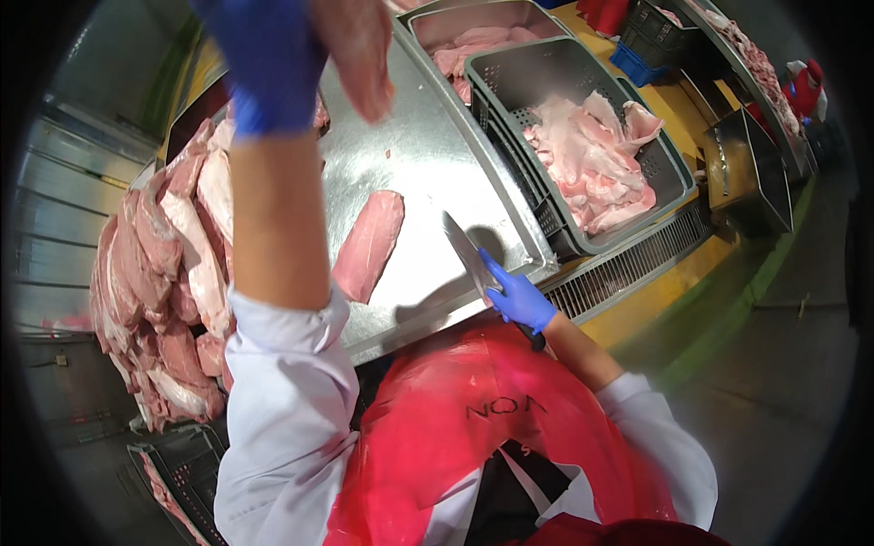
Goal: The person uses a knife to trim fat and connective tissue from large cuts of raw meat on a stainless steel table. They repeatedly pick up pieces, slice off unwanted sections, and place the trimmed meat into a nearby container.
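My left hand (271,68), in a blue glove, is raised high over the far left of the steel table (437,173) and smeared by motion. Its fingers are hidden, but a blurred piece of meat (355,59) hangs at its right side and seems gripped in it. My right hand (521,300), also gloved in blue, is closed around a knife (462,244) near the table's front edge. The blade points away and up to the left, and the index finger stretches along it. A trimmed pink piece of meat (371,246) lies between my arms on the metal.
To the left a big heap of raw meat (159,255) is piled up. At the right stands a grey perforated crate (510,100) with pale fatty trimmings (596,164); beyond it another bin (437,32) holds pink meat. A raised rim (496,182) borders the table. A metal grate (628,264) lies below the crate.
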The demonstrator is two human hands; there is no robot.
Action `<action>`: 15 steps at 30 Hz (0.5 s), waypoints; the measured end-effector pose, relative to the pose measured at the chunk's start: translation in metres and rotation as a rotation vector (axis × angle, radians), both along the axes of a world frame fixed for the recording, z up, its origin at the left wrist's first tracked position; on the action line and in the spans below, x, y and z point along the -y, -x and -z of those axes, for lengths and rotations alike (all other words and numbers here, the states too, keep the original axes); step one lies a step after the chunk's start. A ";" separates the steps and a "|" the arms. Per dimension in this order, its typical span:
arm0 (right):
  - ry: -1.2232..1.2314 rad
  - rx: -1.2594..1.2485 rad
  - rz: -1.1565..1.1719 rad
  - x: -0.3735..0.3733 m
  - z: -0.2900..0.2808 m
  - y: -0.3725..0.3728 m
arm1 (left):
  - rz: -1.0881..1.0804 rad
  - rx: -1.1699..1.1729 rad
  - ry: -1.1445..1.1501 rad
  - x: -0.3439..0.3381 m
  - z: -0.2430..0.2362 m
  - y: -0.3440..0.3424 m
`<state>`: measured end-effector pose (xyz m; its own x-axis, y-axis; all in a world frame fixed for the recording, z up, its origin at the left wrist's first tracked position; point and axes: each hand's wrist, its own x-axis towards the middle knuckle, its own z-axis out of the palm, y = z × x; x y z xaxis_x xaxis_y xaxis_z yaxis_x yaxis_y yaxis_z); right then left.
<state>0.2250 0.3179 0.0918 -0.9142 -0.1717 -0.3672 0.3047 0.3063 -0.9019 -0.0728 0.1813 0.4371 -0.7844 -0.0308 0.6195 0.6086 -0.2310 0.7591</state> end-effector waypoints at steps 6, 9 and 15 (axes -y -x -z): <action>-0.075 -0.011 0.045 -0.017 0.003 -0.008 | -0.383 -0.398 1.683 -0.004 0.154 0.181; -0.031 -0.034 0.201 -0.020 -0.001 -0.020 | -0.179 0.286 1.683 0.092 0.365 0.045; -0.237 -0.139 0.166 -0.028 0.060 -0.033 | -0.048 0.929 1.551 0.203 0.373 -0.086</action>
